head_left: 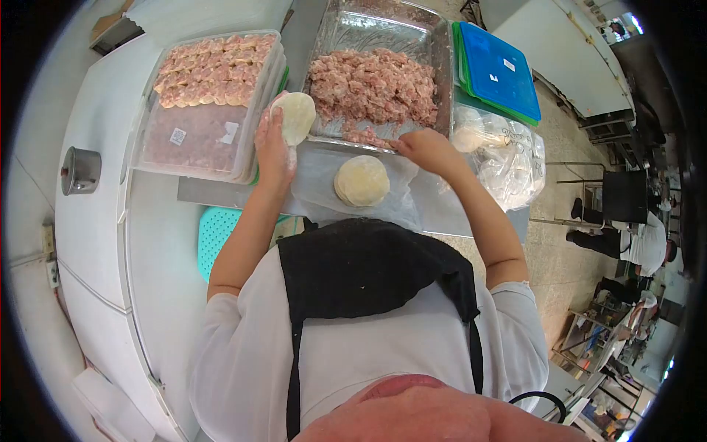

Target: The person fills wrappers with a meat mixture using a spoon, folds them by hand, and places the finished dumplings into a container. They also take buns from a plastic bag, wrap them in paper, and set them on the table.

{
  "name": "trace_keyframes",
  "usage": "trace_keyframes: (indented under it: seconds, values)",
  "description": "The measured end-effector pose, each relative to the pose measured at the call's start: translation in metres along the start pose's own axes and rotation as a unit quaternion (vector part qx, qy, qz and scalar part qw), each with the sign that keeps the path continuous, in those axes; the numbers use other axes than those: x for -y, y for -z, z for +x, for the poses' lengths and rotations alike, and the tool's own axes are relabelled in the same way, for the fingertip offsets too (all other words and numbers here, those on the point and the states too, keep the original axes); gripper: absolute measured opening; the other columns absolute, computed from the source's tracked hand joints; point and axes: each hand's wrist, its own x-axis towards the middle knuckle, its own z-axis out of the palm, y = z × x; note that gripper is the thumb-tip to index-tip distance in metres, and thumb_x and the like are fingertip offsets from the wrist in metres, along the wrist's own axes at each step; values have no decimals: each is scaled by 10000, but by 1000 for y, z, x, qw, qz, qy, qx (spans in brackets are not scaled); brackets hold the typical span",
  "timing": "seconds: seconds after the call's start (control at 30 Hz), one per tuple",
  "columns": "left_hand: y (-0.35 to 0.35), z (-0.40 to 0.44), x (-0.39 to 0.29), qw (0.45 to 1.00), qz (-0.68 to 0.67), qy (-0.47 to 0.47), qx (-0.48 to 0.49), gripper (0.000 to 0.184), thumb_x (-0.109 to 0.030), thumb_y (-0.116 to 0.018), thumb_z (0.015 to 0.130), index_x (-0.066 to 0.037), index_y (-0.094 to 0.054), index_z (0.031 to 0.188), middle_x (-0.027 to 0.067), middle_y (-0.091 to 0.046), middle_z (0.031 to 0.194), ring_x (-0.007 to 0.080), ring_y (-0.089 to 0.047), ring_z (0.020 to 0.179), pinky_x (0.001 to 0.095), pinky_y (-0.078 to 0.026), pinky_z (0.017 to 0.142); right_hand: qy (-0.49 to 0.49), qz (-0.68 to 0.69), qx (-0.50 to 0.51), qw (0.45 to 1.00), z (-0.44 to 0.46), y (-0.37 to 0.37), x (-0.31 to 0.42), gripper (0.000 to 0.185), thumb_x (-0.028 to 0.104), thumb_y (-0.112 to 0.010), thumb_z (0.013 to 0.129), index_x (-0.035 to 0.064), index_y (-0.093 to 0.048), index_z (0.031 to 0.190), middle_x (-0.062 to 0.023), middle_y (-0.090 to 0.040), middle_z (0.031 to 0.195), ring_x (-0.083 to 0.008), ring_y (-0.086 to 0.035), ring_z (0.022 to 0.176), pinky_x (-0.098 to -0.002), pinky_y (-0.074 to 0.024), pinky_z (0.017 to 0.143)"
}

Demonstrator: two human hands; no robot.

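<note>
In the head view my left hand (pixel 272 147) holds a round, pale dough wrapper (pixel 297 118), tilted up between thumb and fingers beside the filled box. My right hand (pixel 428 151) is closed at the near rim of a metal tray (pixel 383 28). Whatever it grips is too small to make out; its fingertips are by a smear of meat. Inside the tray lies a heap of raw minced meat (pixel 374 85). Between my hands, a stack of round dough wrappers (pixel 361 180) rests on a plastic sheet (pixel 313 173).
At left, a clear plastic box (pixel 195 136) holds rows of meat-filled dumplings. Blue and green lids (pixel 501 70) are stacked at right, above bagged dough (pixel 508 158). A metal pot (pixel 81 171) stands far left, a turquoise perforated stool (pixel 216 234) below. Another person (pixel 644 243) is far right.
</note>
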Motion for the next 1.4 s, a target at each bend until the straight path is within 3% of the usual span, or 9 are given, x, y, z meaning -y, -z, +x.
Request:
trace_keyframes:
  seconds: [0.17,0.43,0.47,0.6,0.73,0.93,1.17,1.27,1.4]
  values:
    - [-14,22,20,991,-107,58,53,371,-213,-440,993,6,-489,1288,123,-578,1218,244,-559,1134,382,-445,997,-127,511,43,849,5,26,4,366,345,-533,966,13,-682,1004,4,-506,615,-87,-461,555,-273,-399,522]
    - [-86,49,11,903,-308,285,96,634,-519,-322,977,-7,-434,1333,174,-567,1191,351,-518,1153,507,-374,1031,-53,337,-228,912,21,8,24,252,215,-575,942,16,-649,1078,-73,-608,741,-178,-561,679,-319,-459,624]
    - [-42,93,74,700,-497,246,450,694,-599,-313,949,-23,-454,1307,173,-567,1116,356,-527,1090,514,-388,994,-31,285,-221,932,10,19,24,243,217,-581,925,37,-639,1079,-131,-614,789,-264,-591,727,-370,-474,656]
    - [-52,74,56,932,-271,233,62,686,-612,-321,941,-31,-476,1271,171,-560,1128,345,-521,1093,536,-362,999,-83,71,-88,990,-25,51,15,255,213,-594,892,93,-628,1115,-189,-630,871,-362,-634,824,-456,-505,706]
    - [-82,41,16,931,-258,254,42,734,-645,-347,918,-31,-468,1301,177,-533,1231,348,-503,1134,555,-337,1023,-62,115,-205,970,-21,65,30,260,221,-582,906,79,-633,1117,-157,-632,903,-346,-622,823,-437,-507,708]
    - [-101,27,2,943,-236,234,7,688,-604,-456,903,-29,-512,1275,140,-484,1337,299,-462,1210,519,-301,1068,-44,-6,-91,995,-32,104,24,287,234,-567,911,49,-619,1125,-151,-626,885,-350,-626,824,-445,-508,681]
    - [-92,33,27,930,-303,182,101,529,-371,-598,891,-27,-487,1277,199,-546,1231,359,-542,1109,493,-408,1015,54,235,-191,952,-34,85,-31,275,233,-527,938,-12,-624,1019,-181,-643,905,-361,-632,819,-423,-503,750]
    - [-113,3,-2,965,-31,94,244,499,-205,-656,851,-54,-482,1294,166,-581,1182,294,-589,1030,430,-471,949,26,359,-130,924,-47,106,-50,300,247,-513,958,-25,-628,1005,-198,-656,887,-370,-628,837,-406,-492,769]
    - [-128,1,-6,868,339,-142,334,545,-80,-729,764,-46,-530,1270,130,-620,1142,191,-619,978,340,-494,894,11,332,53,942,-59,133,-61,368,284,-533,961,-35,-624,1121,-215,-663,1063,-306,-646,960,-354,-482,841]
